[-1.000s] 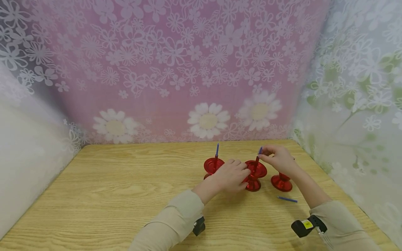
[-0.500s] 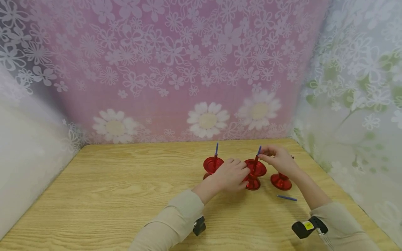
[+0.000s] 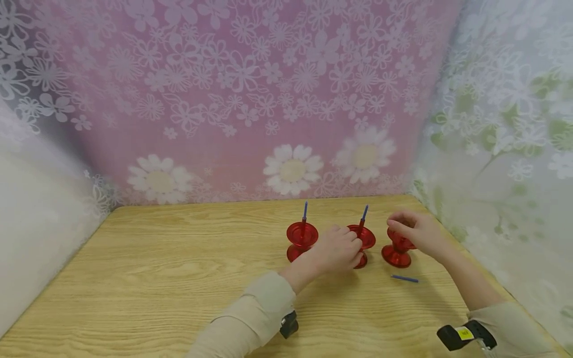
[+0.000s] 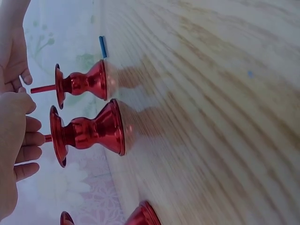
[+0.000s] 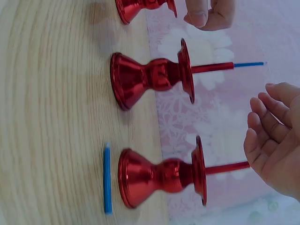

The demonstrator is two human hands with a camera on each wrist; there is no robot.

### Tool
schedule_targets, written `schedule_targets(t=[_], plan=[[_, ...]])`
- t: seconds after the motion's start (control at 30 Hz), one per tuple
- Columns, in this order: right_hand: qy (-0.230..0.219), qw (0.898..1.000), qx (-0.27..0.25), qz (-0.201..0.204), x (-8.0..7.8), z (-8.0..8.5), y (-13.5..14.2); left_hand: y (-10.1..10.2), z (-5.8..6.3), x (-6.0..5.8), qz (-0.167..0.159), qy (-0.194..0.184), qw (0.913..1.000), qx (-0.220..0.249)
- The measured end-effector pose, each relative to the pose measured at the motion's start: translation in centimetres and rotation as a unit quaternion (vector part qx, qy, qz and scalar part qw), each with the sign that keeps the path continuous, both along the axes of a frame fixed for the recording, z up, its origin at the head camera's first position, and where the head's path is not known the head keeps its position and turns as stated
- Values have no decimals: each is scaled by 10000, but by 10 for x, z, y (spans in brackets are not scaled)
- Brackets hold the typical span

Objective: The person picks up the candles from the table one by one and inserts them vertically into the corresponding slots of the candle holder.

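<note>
Three red metal candlesticks stand upright in a row. The left candlestick (image 3: 293, 233) and the middle candlestick (image 3: 369, 239) each hold a thin blue candle (image 3: 364, 213) in the tube. Above the right candlestick (image 5: 152, 178) no candle shows; its tube is bare in the left wrist view. My right hand (image 3: 418, 231) is by that candlestick's top with nothing in its loosely bent fingers. Beside the middle candlestick's dish is my left hand (image 3: 337, 251), fingers relaxed, partly covering it in the head view. Another blue candle (image 3: 405, 278) lies on the table before the right candlestick.
The wood-grain table (image 3: 179, 278) meets a pink flowered backdrop (image 3: 224, 149) behind and a pale floral panel (image 3: 501, 174) at the right. Each forearm wears a small black camera (image 3: 455, 337).
My right hand has let go of the candle in the middle candlestick and moved right, to the right candlestick's top. My left hand shifts slightly right, and the head view drifts a little.
</note>
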State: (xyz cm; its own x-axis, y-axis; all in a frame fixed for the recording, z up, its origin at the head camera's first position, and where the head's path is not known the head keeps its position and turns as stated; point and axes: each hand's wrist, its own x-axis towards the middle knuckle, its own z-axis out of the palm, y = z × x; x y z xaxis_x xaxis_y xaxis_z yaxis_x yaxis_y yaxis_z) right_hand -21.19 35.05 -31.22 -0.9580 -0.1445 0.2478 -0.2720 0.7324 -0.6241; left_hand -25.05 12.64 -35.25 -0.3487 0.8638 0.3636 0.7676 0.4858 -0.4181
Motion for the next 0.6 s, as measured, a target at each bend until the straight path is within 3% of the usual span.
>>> schedule_targets(t=[0.17,0.3,0.6], plan=[[380,9992,73,117,10,-4,20,9,-1,3,-233,151,9996,75],[622,9971,428,133,19,-4,34,16,0,5,-301,126,9995,-10],[570,9937,943,191,31,-13,64,32,2,8,-223,21,9994,-276]])
